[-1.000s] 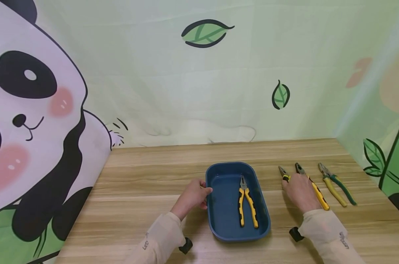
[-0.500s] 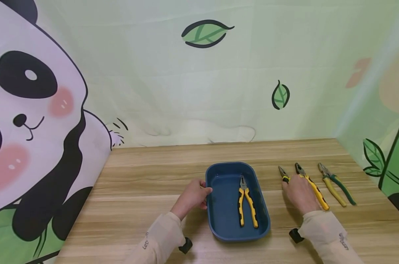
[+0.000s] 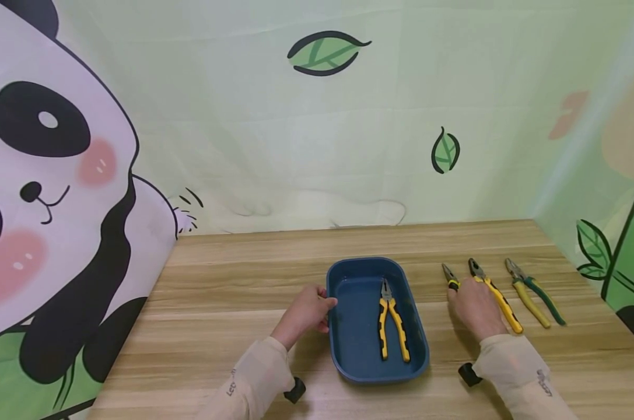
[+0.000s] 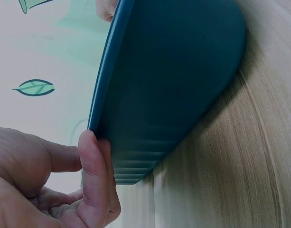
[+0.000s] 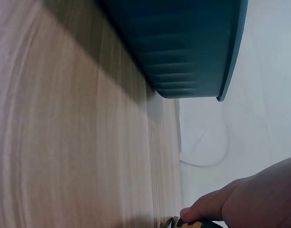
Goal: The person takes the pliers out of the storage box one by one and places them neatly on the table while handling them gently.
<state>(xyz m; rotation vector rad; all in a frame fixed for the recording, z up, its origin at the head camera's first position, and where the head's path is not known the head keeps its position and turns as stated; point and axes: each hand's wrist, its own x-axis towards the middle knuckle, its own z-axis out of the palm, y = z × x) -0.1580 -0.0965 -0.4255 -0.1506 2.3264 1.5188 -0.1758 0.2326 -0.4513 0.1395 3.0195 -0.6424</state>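
Note:
In the head view, my left hand [image 3: 305, 309] pinches the left rim of a deep blue tray [image 3: 354, 350]. The left wrist view shows the thumb and fingertips closed at that tray edge. Inside the tray, toward its right side, lies a pair of yellow-and-black pliers [image 3: 392, 321], handles spread toward me. To the right of the tray, my right hand [image 3: 476, 308] grips black-and-yellow needle-nose pliers [image 3: 449, 275]; only their jaws and a bit of handle show past the fingers. In the right wrist view, the thumb presses on the handle [image 5: 195, 224].
Beside my right hand lie combination pliers [image 3: 505, 308] with yellow handles, partly covered by the hand. Further right are pliers with one yellow and one green handle [image 3: 533, 300]. A cloth backdrop [image 3: 233, 128] with a panda and leaves rises behind the wooden table [image 3: 227, 274].

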